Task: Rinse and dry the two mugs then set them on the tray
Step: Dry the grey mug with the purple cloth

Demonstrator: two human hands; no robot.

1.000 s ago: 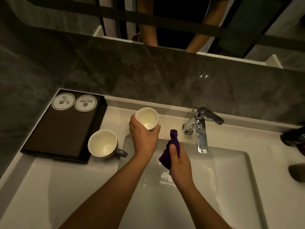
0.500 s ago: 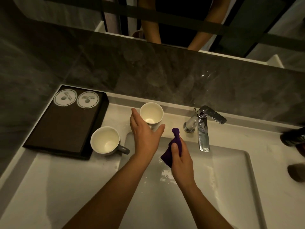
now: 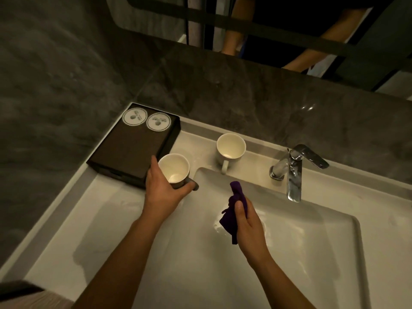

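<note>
Two white mugs are on the counter. One mug stands upright behind the basin's back left corner, handle toward me, untouched. My left hand wraps around the other mug, which is grey outside and sits at the dark tray's near right corner. My right hand hovers over the basin, holding a bunched purple cloth. Two round white coasters lie at the back of the tray.
A chrome faucet stands at the back right of the white sink basin. A grey stone backsplash and a mirror rise behind the counter. White counter stretches to the left of the basin.
My left hand let go of the mug behind the basin, moved left and closed around the mug beside the tray. My right hand kept the cloth over the basin.
</note>
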